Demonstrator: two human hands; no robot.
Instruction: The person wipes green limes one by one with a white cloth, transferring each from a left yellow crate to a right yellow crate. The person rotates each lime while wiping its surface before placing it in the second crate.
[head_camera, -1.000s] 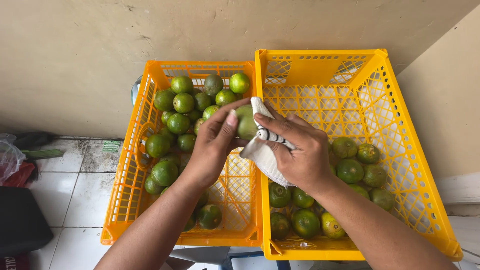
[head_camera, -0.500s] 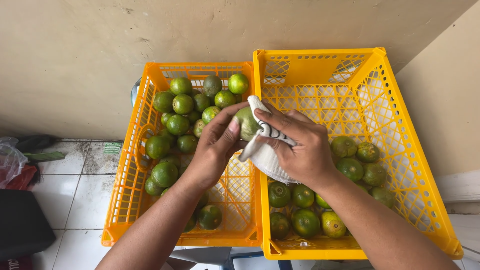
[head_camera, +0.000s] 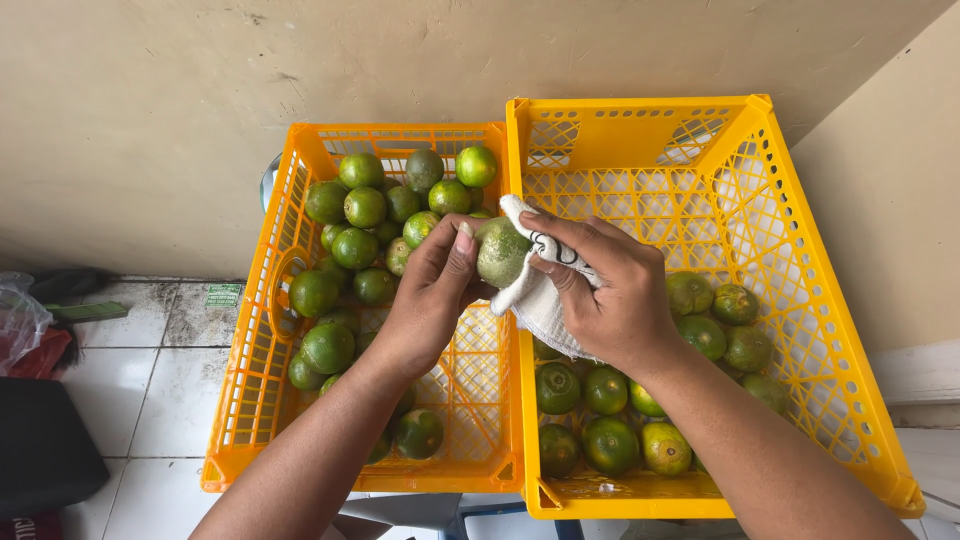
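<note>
Wiping green oranges, roughly a third of the way in by the look of it: about a dozen already sitting in the right crate (head_camera: 860, 440), with a bigger heap, maybe twenty-odd, waiting in the left crate (head_camera: 240, 400). Plenty left, then. Currently one orange (head_camera: 500, 250) held up right above the seam where the two crates touch. Left hand (head_camera: 430, 300) clenched around it from the left side, thumb up near the top, fingers wrapped underneath. Right hand (head_camera: 610, 290) pressing a white cloth (head_camera: 540, 300) against the orange's right side, fingers curled over the cloth, rest of the cloth hanging down below the palm. So fruit pinched between the two grips, nothing loose. Tiled floor (head_camera: 150, 380) off to the left, beige wall (head_camera: 200, 100) behind the crates.
</note>
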